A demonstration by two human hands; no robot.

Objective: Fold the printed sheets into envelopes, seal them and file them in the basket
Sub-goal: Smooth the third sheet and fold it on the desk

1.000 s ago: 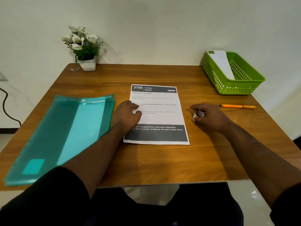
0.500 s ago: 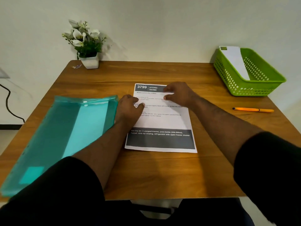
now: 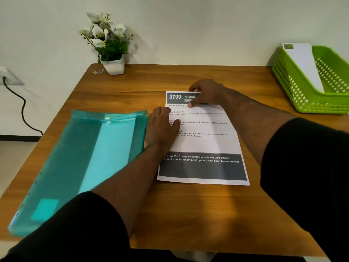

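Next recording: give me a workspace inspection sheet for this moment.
Surface: wooden table.
Job's things: printed sheet flat, unfolded; green basket far right holds a white envelope.
Clutter: teal plastic folder, potted flowers, small wrapper.
Hands: left hand rests on the sheet's left edge; right hand pinches its top edge.
Cables: black cable from a wall socket.
Surroundings: plain white wall.

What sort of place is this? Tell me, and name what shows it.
Probably a home or small office desk set up for paperwork: a wooden table against a plain wall, a teal document folder, a green filing basket and a potted plant.
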